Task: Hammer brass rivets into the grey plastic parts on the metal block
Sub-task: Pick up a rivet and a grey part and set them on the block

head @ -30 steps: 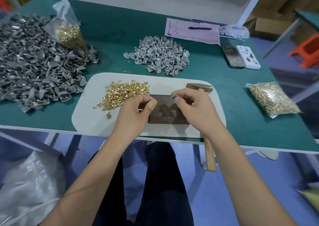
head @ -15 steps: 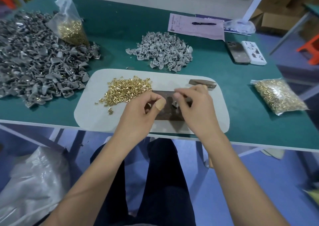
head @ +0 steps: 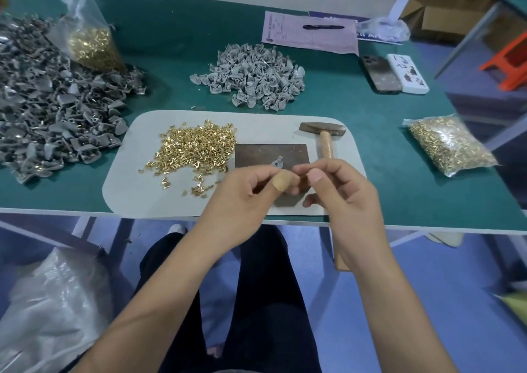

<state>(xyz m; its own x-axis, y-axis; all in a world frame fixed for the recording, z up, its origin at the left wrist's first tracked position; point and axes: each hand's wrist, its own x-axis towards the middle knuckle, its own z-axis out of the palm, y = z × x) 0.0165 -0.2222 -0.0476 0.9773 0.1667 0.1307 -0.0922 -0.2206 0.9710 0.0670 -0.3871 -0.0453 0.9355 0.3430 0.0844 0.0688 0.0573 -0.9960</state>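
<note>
Over the near edge of the green surface [head: 370, 87], as seen from the head camera, both hands are raised above the dark metal block [head: 271, 154]. The fingers of the left hand [head: 242, 198] are curled, with the plastered thumb pressed toward the fingertips in a pinch; a small grey plastic part [head: 277, 162] shows just above them, but whether it is gripped or lies on the block cannot be told. The right hand [head: 342, 198] is likewise closed in a pinch, thumb against forefinger; the item pinched is too small to be identified.

The metal block is placed on a pale mat [head: 128, 184]. A loose heap of brass rivets [head: 194, 150] is spread on the mat just left of the block. A hammer [head: 323, 136] is laid to the right of the block, its wooden handle overhanging the surface edge. Unworked grey parts are piled beyond the mat [head: 251, 74] and at far left [head: 51, 116]. One bag of rivets [head: 91, 44] is propped on the left pile; another [head: 447, 144] is laid at right. Two phones [head: 395, 73] and a paper form with a pen [head: 310, 34] are located at the far side.
</note>
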